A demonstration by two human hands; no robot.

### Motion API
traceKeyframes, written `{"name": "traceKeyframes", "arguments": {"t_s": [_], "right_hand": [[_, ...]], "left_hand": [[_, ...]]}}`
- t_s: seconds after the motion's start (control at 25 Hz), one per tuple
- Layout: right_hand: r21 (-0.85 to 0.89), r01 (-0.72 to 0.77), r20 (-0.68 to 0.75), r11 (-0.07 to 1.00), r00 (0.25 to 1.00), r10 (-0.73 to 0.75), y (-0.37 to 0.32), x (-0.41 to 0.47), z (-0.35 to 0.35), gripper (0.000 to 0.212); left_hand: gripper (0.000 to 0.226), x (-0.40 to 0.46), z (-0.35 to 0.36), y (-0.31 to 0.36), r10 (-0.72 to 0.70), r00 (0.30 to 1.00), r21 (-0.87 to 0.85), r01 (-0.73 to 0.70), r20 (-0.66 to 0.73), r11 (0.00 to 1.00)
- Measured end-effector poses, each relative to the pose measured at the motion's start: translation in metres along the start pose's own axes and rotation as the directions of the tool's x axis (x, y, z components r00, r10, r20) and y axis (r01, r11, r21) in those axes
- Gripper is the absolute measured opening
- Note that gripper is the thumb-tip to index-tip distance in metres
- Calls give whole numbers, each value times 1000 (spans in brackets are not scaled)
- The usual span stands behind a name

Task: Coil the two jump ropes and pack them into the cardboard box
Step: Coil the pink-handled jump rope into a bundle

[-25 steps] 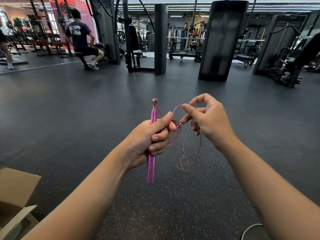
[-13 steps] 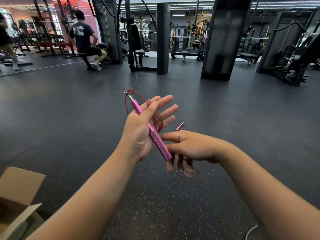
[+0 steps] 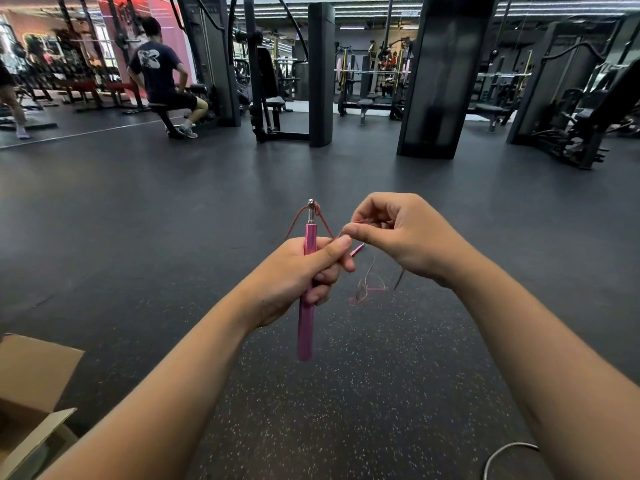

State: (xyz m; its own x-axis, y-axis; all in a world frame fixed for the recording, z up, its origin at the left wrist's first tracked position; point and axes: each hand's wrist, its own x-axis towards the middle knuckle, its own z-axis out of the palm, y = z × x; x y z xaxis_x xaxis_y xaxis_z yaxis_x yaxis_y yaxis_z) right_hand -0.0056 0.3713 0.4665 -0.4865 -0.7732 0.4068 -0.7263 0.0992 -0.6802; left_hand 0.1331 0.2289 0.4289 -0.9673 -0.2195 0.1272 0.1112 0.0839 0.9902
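My left hand (image 3: 304, 271) grips a pink jump-rope handle (image 3: 306, 320) upright in front of me, its metal swivel tip at the top. A thin red rope (image 3: 323, 221) runs from that tip toward my right hand (image 3: 398, 233), which pinches the rope between thumb and forefinger just right of the handle. Loose rope (image 3: 369, 285) trails down to the floor below my right hand. The second pink handle (image 3: 356, 250) lies on the floor beyond my left fingers. An open cardboard box (image 3: 31, 403) sits at the lower left. A grey cord (image 3: 502, 453), possibly the other rope, curves at the bottom right.
Dark speckled rubber gym floor (image 3: 311, 427) stretches all around. Weight machines and black columns (image 3: 445, 74) stand far ahead. A person in a dark shirt (image 3: 159, 74) sits on a bench at the far left, well away.
My left hand has closed round the handle and turned it upright again. My right hand rose from under the handle to pinch the rope beside its top.
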Motion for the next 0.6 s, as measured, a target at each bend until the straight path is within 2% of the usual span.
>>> {"name": "traceKeyframes", "arguments": {"t_s": [0.08,0.2,0.36,0.44,0.48,0.6], "right_hand": [[51,-8,-13,999,1000,9,6,0,5,14],[186,-78,-95,979,991,97,14,-1,11,24],[217,-78,-58,973,994,93,16,-1,17,3],[288,-127,-81,949,984,156,16,-2,14,5],[299,-161,-100,940,975,199,16,-3,12,10],[143,-205,-159,968,961,227,14,-7,11,39]], "left_hand": [[35,-1,0,2,-17,999,-91,20,37,996],[30,-1,-2,4,-3,998,-235,17,60,972],[35,1,-4,2,10,999,-268,-22,-47,963],[42,1,-5,2,-2,995,-260,-24,-99,965],[44,0,-5,2,-15,994,-265,-15,-111,964],[43,0,-7,5,-46,996,-307,22,-73,951]]}}
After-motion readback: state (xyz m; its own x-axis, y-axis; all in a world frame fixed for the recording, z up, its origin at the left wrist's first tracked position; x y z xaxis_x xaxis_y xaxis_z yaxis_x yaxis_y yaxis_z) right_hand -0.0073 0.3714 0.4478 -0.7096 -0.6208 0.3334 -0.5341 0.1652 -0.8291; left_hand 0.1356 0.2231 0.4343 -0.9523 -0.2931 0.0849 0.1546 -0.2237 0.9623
